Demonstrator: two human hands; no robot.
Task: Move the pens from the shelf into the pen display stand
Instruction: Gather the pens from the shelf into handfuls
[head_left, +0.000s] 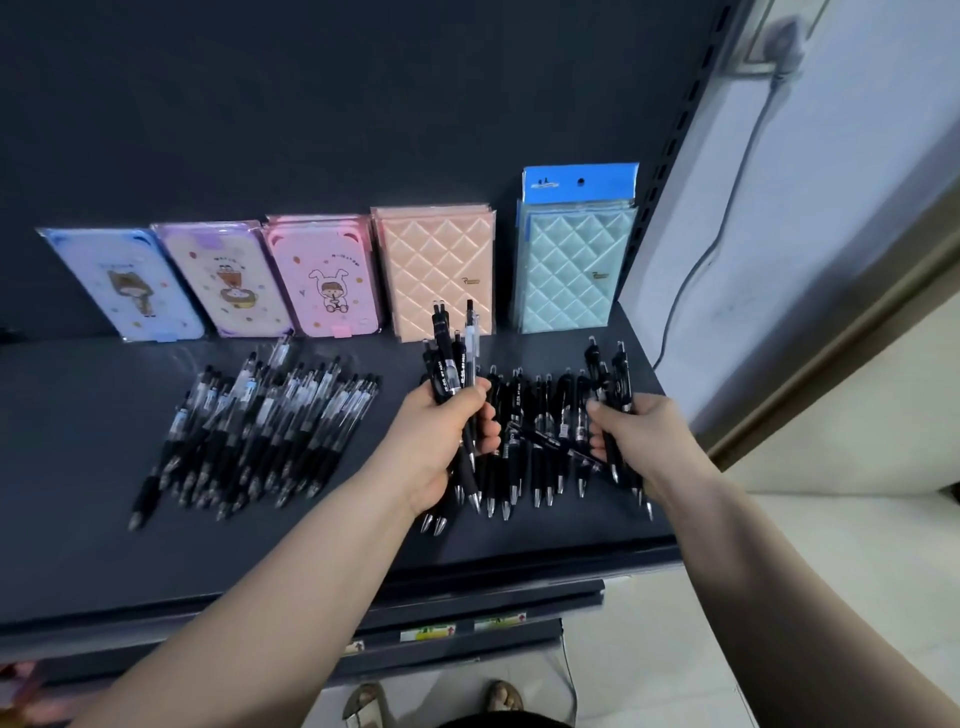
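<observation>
**Black pens (540, 415) on a dark shelf (78, 493), and more of them in both grips**

The left grip (441, 431) is closed around a thick bundle of pens (449, 358). The fingers are curled round the barrels, the caps stand up above the fist and the metal tips point down below it. One pen in this bundle has a clear barrel and the others are black. The right grip (639, 431) pinches a smaller bunch of pens (621, 374) in the same way, with the tips hanging toward the shelf edge.

Both grips are just above the row of loose black pens, which lies on the right half of the shelf between and under them. The tips of these pens point to the front.

On the left half of the shelf, well apart from the grips, lies a second heap of clear-barrel pens (270, 415), all a little slanted.

Against the dark back panel lean three cartoon cases (228, 280), a peach quilted notebook (436, 270) and a pale blue quilted notebook (571, 270). A grey cable (727, 234) hangs down the white wall on the right.
</observation>
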